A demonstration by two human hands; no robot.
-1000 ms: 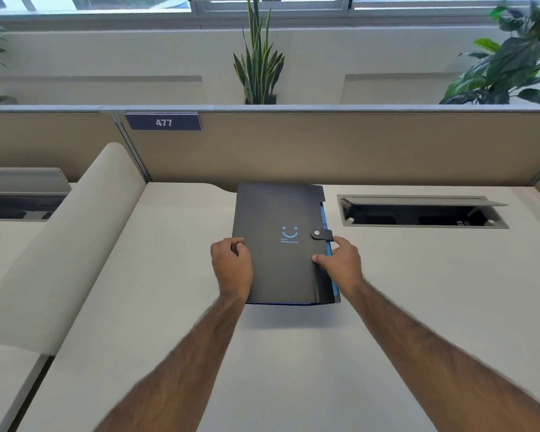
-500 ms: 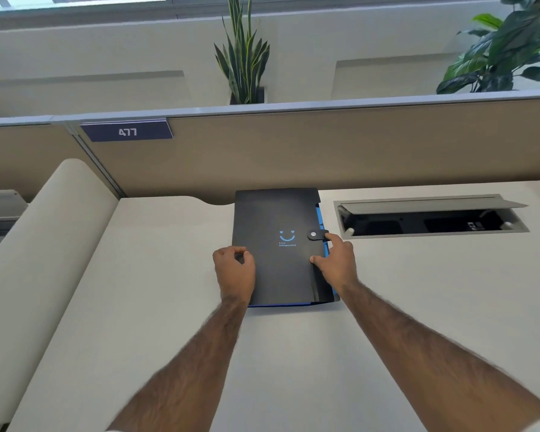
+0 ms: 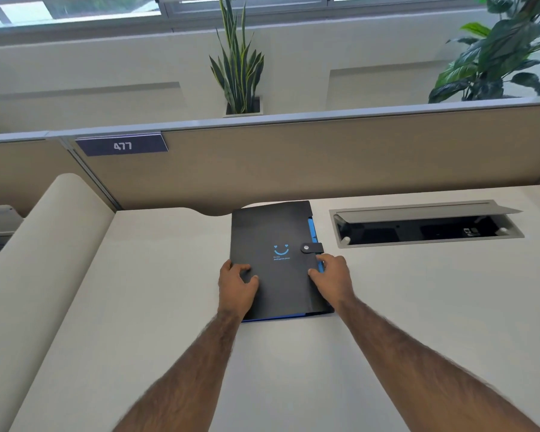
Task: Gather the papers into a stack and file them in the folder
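A black folder (image 3: 278, 232) with a blue smiley print and blue inner edges lies flat and closed on the white desk (image 3: 418, 307), its snap strap (image 3: 311, 248) fastened on the right side. My left hand (image 3: 236, 285) rests on the folder's lower left edge, fingers curled over it. My right hand (image 3: 332, 280) grips the lower right edge just below the strap, fingertips on the cover. No loose papers are visible.
An open cable hatch (image 3: 424, 226) is sunk in the desk right of the folder. A beige partition (image 3: 325, 157) with a "477" sign (image 3: 122, 146) stands close behind. A low curved divider (image 3: 38, 244) bounds the desk on the left. Plants stand beyond.
The folder stays closed under both hands. The view has tilted and shifted slightly; my hands keep nearly the same hold on the folder's lower edges.
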